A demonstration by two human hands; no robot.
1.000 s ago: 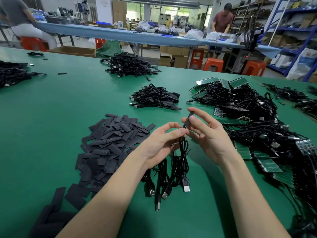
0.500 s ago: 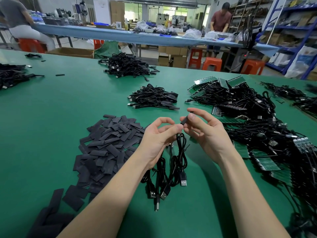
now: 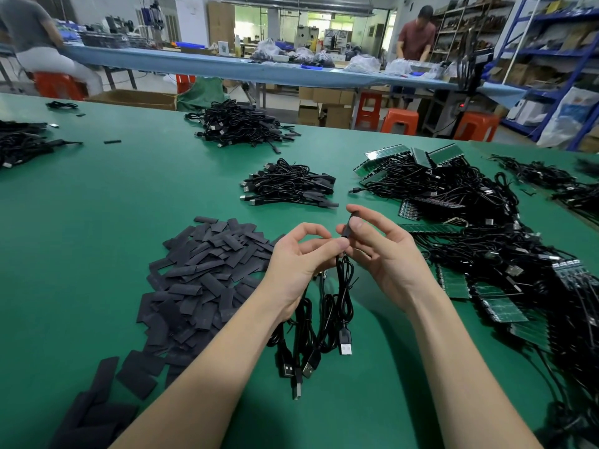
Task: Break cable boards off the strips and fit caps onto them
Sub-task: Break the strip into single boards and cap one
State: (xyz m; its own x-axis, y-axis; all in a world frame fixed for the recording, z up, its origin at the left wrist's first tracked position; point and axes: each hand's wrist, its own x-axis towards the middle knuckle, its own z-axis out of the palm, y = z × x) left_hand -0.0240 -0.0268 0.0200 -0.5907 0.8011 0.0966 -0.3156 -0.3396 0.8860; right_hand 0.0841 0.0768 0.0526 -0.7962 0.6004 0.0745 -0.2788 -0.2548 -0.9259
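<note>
Right hand (image 3: pixel 385 251) pinches black cap (image 3: pixel 350 225) on cable (image 3: pixel 343 286); left hand (image 3: pixel 301 257) pinches the cable below, other fingers curled.

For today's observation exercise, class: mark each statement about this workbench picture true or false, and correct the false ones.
1. The right hand pinches a small black cap on a cable end. True.
2. The pile of flat black caps lies to the right of both hands. False: it lies on the left, beside the left hand.
3. The green table is red. False: it is green.
4. Several cables hang below the hands, with metal plugs at their ends. True.
5. Green board strips lie among tangled cables on the right. True.
</note>
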